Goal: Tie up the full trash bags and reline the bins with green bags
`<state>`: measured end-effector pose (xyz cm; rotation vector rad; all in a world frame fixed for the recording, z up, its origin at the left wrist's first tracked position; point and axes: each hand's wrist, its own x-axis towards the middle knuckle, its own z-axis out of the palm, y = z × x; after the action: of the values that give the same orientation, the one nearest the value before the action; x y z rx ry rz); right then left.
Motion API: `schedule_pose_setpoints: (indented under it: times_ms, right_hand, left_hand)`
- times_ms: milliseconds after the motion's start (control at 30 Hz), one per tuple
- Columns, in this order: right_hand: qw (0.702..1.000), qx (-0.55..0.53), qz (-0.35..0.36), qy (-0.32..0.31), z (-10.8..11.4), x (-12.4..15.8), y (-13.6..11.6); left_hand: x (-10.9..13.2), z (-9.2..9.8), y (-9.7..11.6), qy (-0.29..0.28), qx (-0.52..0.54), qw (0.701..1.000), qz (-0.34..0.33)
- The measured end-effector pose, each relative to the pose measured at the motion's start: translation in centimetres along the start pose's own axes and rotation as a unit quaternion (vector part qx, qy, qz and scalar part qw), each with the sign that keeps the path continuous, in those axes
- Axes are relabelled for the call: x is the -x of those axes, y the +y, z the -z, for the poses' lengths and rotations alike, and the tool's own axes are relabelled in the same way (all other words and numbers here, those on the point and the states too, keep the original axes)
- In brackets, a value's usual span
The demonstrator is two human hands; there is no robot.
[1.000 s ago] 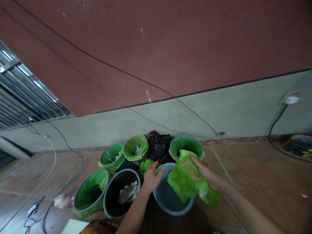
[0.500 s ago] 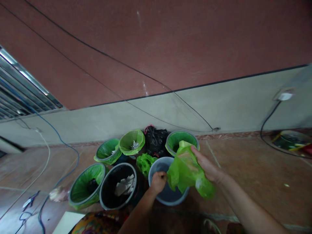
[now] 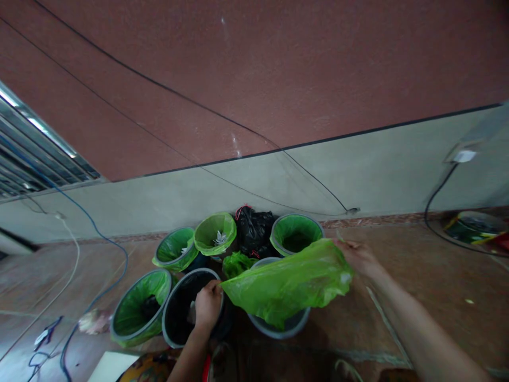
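Note:
A thin green plastic bag (image 3: 290, 281) is stretched out between my two hands. My left hand (image 3: 209, 305) pinches its left corner, in front of a dark bin (image 3: 169, 318) with crumpled paper inside. On the far side, my right hand (image 3: 358, 257) grips the bag's right end. Beneath the bag stands a grey bin (image 3: 278, 334), whose inside is mostly hidden by the plastic. Just behind it lies a crumpled green bag (image 3: 237, 263).
Green-lined bins (image 3: 133, 334) (image 3: 175, 262) stand to the left, one more (image 3: 297, 220) behind. A tied black rubbish bag (image 3: 254, 228) leans at the wall. Cables (image 3: 93, 217) cross the floor at left; a round container (image 3: 475, 225) sits far right.
My left hand has moved left, pulling the bag's corner with it. My right hand has shifted right, so the bunched bag is now spread wide over the grey bin.

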<state>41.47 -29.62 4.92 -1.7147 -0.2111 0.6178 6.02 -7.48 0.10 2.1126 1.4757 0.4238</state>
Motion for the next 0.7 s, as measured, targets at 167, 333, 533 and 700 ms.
schedule_pose_setpoints:
  times_ms: [167, 333, 533, 700]
  right_hand:
    - [0.997, -0.023, 0.059, 0.038, -0.9, -0.2, 0.1]
    - [0.988, -0.082, 0.073, -0.112, -2.5, 1.4, 0.0]
    - [0.948, -0.003, 0.151, -0.281, -6.6, 5.3, 0.5]
    - [0.907, 0.127, 0.257, -0.309, -9.6, 8.6, 2.0]
  left_hand:
    - [0.6, -1.4, 0.3, -0.019, -0.101, 0.993, 0.058]
    - [1.6, -2.6, 2.3, -0.076, -0.113, 0.990, 0.042]
    - [2.7, -2.5, 12.2, -0.194, 0.218, 0.955, -0.047]
    - [2.0, -3.6, 16.6, -0.189, 0.214, 0.955, -0.086]
